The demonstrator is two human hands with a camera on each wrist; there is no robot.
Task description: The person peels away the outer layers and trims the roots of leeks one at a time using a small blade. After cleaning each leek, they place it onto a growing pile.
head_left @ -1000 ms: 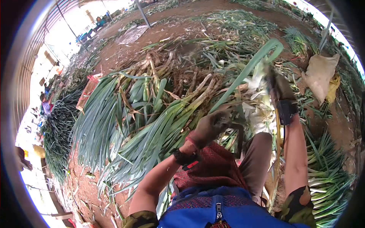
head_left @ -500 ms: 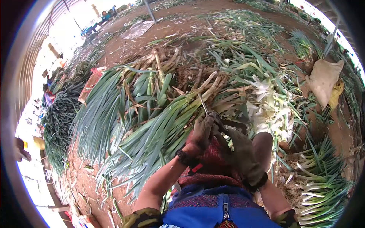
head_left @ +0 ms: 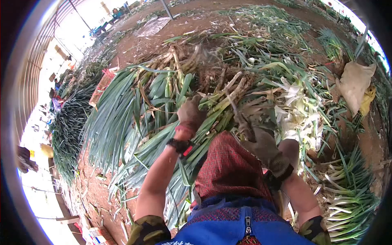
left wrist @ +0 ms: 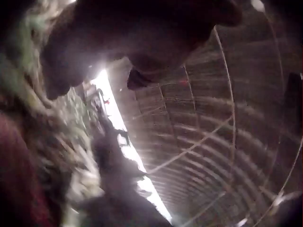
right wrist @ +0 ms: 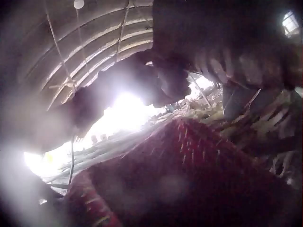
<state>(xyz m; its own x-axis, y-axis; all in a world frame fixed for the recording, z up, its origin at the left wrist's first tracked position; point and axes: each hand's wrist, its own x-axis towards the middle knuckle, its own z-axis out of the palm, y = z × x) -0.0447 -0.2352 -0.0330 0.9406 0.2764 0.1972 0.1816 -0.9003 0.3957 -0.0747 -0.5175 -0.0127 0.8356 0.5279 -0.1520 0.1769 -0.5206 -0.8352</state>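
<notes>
Leeks (head_left: 163, 134) with long green leaves and brown roots lie in a heap left of the lap. My gloved left hand (head_left: 191, 114) is on the stalks near their root ends; whether its fingers close round one is hidden. In my gloved right hand (head_left: 265, 149), over the right side of the lap, I grip a thin metal-bladed tool (head_left: 234, 107) pointing up and left. The left wrist view shows the left hand (left wrist: 137, 33) dark and blurred. Dark and backlit, the right hand (right wrist: 142, 78) appears above the red cloth (right wrist: 189, 170) in the right wrist view.
Stripped pale leaves (head_left: 304, 118) are piled right of the knees. Trimmed leeks (head_left: 349, 200) lie in a row at the lower right. Beyond are a beige sack (head_left: 355, 83), a red crate (head_left: 103, 86) and a metal post (head_left: 166, 9).
A long leek leaf raised near the hands is no longer there. My hands came together over the lap; now the left is out on the heap, while the right stays near the lap with the tool.
</notes>
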